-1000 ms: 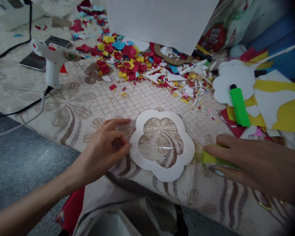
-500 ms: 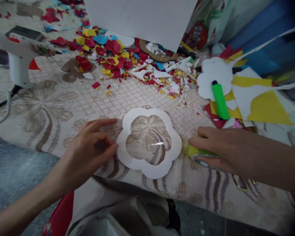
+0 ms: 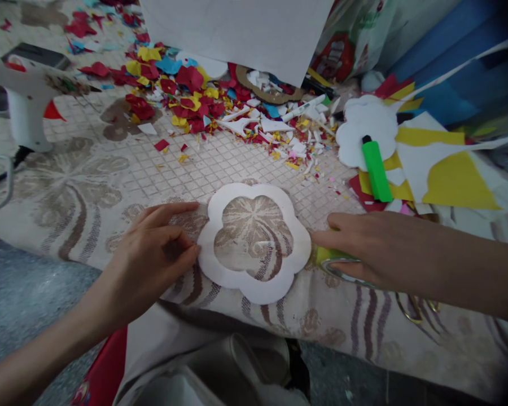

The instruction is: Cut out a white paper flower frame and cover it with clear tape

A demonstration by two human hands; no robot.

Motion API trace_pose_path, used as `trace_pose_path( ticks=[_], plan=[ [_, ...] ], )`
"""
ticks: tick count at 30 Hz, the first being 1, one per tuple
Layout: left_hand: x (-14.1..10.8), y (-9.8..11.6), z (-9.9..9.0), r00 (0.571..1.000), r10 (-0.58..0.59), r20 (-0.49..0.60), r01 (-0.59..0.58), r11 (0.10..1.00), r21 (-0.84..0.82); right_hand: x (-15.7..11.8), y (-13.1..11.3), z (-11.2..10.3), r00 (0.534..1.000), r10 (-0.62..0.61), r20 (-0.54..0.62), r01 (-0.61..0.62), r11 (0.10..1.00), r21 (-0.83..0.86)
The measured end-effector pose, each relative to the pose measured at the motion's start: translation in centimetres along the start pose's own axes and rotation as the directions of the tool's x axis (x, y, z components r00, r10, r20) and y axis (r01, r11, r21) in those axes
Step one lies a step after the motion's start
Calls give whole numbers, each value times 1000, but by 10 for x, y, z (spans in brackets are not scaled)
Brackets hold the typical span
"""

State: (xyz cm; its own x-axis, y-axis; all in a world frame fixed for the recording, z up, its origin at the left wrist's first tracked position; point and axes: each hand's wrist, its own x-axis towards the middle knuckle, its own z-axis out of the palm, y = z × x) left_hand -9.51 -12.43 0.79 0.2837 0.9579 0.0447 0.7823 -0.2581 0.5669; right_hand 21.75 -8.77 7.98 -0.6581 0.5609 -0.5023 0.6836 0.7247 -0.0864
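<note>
A white flower-shaped paper frame (image 3: 260,288) lies flat on the patterned tablecloth, its middle cut out. A clear, shiny strip (image 3: 260,245) crosses the opening, and the cloth shows through it. At the frame's left edge is my left hand (image 3: 152,251), thumb and a bent finger closed on the rim, index finger stretched out along the cloth. My right hand (image 3: 355,245), just off the frame's right edge, is closed around a yellow-green roll of tape (image 3: 328,258) with a shiny inner ring. The palm side of this hand is hidden.
Coloured paper scraps (image 3: 190,101) are heaped at the back. A glue gun (image 3: 25,101) stands at the left. At the right, a green marker (image 3: 376,172) lies by a white paper flower (image 3: 359,127) and yellow sheets (image 3: 465,189). Gold-handled scissors (image 3: 410,310) lie below my right forearm.
My right hand and the tape roll have moved slightly left, closer to the frame's right edge. My left hand keeps its place at the rim. The whole view has shifted a little.
</note>
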Motion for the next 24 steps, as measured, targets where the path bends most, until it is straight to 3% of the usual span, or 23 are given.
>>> trace_pose_path(
  ticks=[17, 24],
  plan=[
    [0, -2, 0, 998, 59, -2, -59, 998, 24, 13, -22, 6, 998, 57, -6, -57, 980, -190],
    [-3, -3, 4, 994, 102, -39, -99, 992, 81, 12, -18, 15, 984, -99, -149, 52, 956, -289]
  ],
)
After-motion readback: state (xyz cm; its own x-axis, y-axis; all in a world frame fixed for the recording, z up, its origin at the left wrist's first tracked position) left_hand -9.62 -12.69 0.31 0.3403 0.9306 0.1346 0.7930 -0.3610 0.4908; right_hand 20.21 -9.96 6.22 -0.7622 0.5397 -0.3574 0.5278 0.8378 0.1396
